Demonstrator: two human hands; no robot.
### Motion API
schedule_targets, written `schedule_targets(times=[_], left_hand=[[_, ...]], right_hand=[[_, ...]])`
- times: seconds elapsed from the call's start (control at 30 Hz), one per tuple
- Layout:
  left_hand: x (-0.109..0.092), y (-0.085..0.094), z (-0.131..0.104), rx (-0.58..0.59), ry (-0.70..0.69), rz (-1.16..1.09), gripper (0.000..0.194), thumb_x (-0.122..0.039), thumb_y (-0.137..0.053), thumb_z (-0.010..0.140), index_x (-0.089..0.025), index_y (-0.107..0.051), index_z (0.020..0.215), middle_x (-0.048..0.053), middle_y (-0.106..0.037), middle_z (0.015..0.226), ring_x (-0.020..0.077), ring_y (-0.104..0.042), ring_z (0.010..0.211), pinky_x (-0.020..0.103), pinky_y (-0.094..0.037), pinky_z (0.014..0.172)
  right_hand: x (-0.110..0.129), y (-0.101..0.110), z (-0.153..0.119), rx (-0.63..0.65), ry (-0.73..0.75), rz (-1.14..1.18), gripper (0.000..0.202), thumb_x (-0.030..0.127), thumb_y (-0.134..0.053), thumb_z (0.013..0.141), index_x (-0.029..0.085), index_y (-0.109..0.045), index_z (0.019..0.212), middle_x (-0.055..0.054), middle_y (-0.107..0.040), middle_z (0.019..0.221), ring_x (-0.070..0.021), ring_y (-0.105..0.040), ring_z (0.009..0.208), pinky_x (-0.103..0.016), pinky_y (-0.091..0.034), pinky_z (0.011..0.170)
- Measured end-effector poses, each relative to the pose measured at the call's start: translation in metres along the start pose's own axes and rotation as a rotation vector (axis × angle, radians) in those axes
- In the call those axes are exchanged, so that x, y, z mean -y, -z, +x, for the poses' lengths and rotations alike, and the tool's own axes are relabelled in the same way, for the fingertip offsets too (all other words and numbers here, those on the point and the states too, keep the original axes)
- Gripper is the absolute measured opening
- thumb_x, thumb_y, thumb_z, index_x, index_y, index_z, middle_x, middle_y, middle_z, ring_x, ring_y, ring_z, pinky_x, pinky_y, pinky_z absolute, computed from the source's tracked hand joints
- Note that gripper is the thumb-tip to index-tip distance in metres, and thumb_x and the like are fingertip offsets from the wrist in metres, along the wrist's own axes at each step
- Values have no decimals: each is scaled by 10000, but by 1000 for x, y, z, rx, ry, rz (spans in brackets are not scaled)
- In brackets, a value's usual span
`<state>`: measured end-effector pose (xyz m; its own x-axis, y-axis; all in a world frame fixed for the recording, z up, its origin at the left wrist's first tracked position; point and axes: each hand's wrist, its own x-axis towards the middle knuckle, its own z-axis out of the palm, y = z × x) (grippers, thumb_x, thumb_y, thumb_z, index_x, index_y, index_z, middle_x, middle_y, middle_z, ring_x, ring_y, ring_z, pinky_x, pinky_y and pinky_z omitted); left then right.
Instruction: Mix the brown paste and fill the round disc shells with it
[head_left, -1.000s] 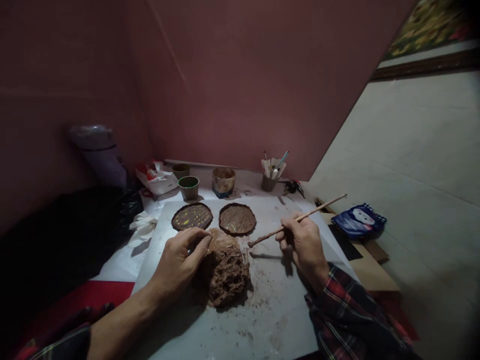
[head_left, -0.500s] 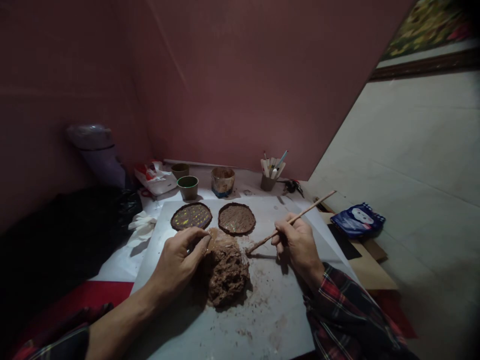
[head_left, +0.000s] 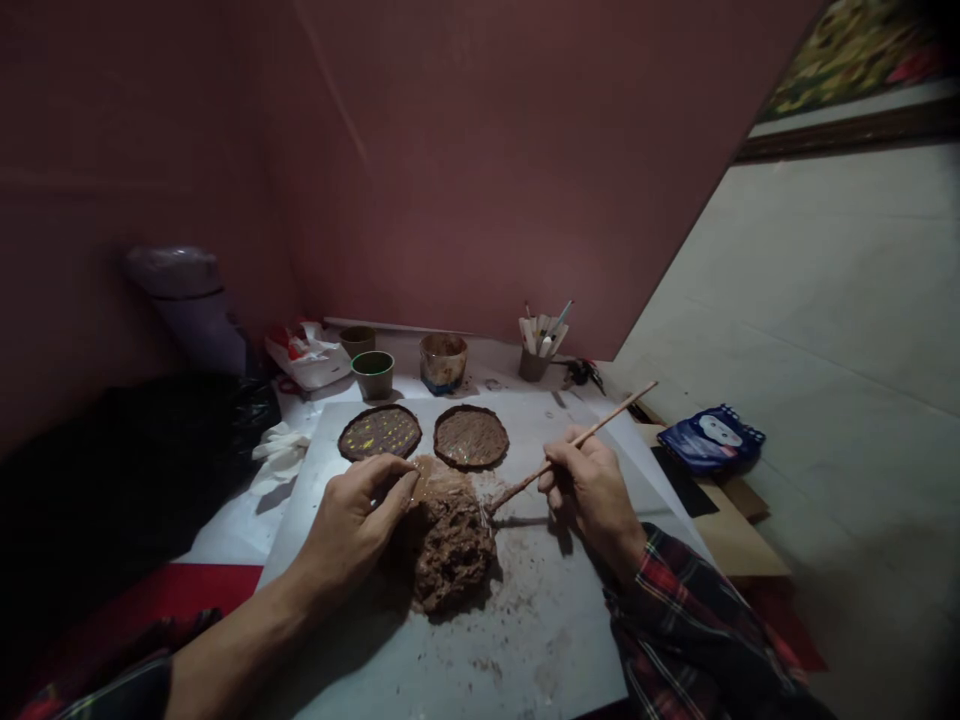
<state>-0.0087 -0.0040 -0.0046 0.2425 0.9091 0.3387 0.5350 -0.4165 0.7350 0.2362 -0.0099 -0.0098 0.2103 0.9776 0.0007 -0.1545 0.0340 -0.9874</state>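
My right hand (head_left: pixel 592 495) grips a thin wooden stick (head_left: pixel 616 412) like a pen. Its brown-coated lower end touches the smeared area at the upper right of a rough lump of brown clay-like paste (head_left: pixel 454 560). At the lump's upper left, my left hand (head_left: pixel 367 510) has thumb and forefinger pinched together beside a brownish smeared patch (head_left: pixel 442 478); what lies between the fingertips is too small to make out. Beyond the hands are two round dark-rimmed discs: one with yellow marks (head_left: pixel 380 433), the other plain brown and textured (head_left: pixel 471 437).
A white board (head_left: pixel 555 620) with brown crumbs lies under the work. Behind it stand a green-lined cup (head_left: pixel 373 376), a smeared tub (head_left: pixel 442 365) and a cup of pens (head_left: pixel 534 365). White gloves (head_left: pixel 281 450) lie left, a blue packet (head_left: pixel 712 440) right.
The stick has shifted slightly left and down, its tip closer to the lump. My left hand keeps its pinch in about the same place.
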Motion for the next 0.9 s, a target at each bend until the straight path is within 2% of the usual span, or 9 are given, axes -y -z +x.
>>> schedule_targets(times=[0.13,0.27,0.37,0.5,0.73,0.9], left_hand=[[-1,0,0,3,1,-5,231,-330,-480,862,-171,-619,770,8,-617,723,136,-554,676,237,-418,655],[-1,1,0,8,-7,-2,239,-331,-472,865,-171,-623,773,12,-626,730,138,-562,679,236,-423,654],[-1,1,0,-5,-6,5,236,-331,-475,860,-169,-625,774,15,-632,730,142,-567,680,236,-427,650],[-1,0,1,-6,0,15,234,-335,-479,857,-169,-632,794,19,-638,743,146,-572,688,236,-430,643],[1,0,0,-8,4,12,224,-329,-486,854,-170,-635,799,21,-640,749,148,-572,694,238,-432,642],[0,1,0,3,-5,19,237,-331,-480,858,-168,-628,771,15,-628,727,144,-565,684,243,-427,649]], right_hand=[[-1,-4,-4,95,-65,-22,209,289,-586,741,222,-393,702,56,-597,438,-82,-410,234,-163,-334,215],[3,-2,-6,151,-128,-42,192,263,-570,734,219,-390,684,56,-575,402,-65,-376,222,-131,-279,212],[7,2,-3,97,-91,-33,205,259,-574,719,217,-383,658,58,-550,375,-53,-355,212,-120,-246,213],[8,4,1,-11,-17,-18,234,285,-563,720,227,-346,654,70,-548,389,-49,-361,216,-126,-275,215],[3,1,-4,83,-88,-70,194,264,-568,740,219,-391,677,54,-581,413,-66,-388,223,-133,-287,209],[6,3,-2,54,-52,-39,208,256,-550,742,220,-365,654,62,-555,379,-51,-357,211,-116,-233,217]])
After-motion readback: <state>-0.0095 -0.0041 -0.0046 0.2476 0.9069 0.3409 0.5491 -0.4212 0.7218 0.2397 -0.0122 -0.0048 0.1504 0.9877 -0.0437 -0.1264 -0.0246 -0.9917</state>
